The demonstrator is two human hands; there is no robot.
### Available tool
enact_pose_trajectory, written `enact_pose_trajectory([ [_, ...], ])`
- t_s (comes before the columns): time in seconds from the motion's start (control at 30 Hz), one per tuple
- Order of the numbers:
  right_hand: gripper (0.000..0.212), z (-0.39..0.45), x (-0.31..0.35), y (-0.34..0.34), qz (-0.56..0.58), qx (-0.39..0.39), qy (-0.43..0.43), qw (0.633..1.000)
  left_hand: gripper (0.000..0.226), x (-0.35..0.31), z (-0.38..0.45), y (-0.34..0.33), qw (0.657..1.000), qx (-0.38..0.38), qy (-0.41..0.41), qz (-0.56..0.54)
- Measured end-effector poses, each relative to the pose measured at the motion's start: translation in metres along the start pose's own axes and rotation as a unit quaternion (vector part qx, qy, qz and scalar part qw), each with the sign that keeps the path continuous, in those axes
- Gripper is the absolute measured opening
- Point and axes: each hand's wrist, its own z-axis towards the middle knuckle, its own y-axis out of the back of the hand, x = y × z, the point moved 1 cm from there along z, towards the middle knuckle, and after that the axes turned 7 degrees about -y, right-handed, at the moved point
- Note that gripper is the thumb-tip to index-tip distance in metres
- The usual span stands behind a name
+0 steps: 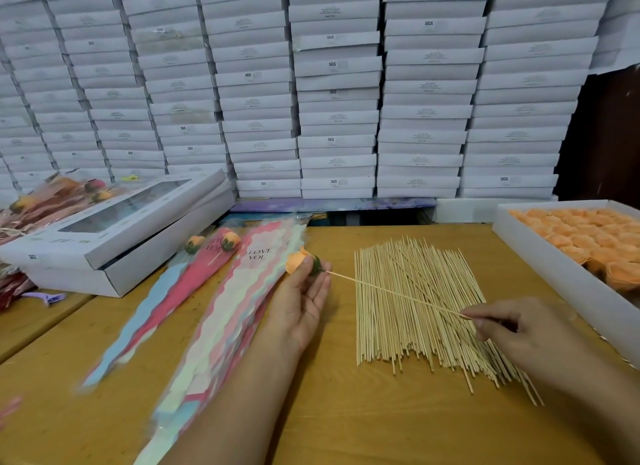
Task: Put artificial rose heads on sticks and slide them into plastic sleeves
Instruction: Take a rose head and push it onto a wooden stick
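Note:
My left hand [302, 300] holds an orange rose head [298, 261] with a green base by its fingertips, above a stack of pastel plastic sleeves [221, 312] printed "LOVE YOU". A thin wooden stick [398, 294] runs from the rose's base to my right hand [519, 329], which pinches its far end. Under the stick lies a pile of several loose sticks [415, 312] on the wooden table [346, 412]. Two sleeved roses [211, 244] lie at the left on more sleeves.
A white tray of orange rose heads [588, 236] stands at the right edge. A windowed white gift box [114, 236] sits at the left, with finished wrapped roses [52, 194] behind it. Stacked white boxes [332, 94] wall off the back.

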Motion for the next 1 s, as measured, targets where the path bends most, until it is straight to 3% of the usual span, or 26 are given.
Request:
enact_pose_trajectory([
  [0.57, 0.016, 0.000, -0.002, -0.010, -0.017, -0.049, 0.020, 0.998, 0.007, 0.002, -0.001, 0.000, 1.000, 0.009, -0.004, 0.023],
  [0.83, 0.032, 0.002, -0.002, -0.013, -0.086, -0.027, 0.023, 0.996, 0.010, 0.004, -0.005, -0.001, 0.999, 0.002, -0.001, 0.034],
  [1.0, 0.008, 0.000, 0.002, -0.013, -0.048, -0.038, 0.010, 0.998, 0.009, 0.005, -0.005, -0.001, 0.999, -0.002, 0.001, 0.039],
])
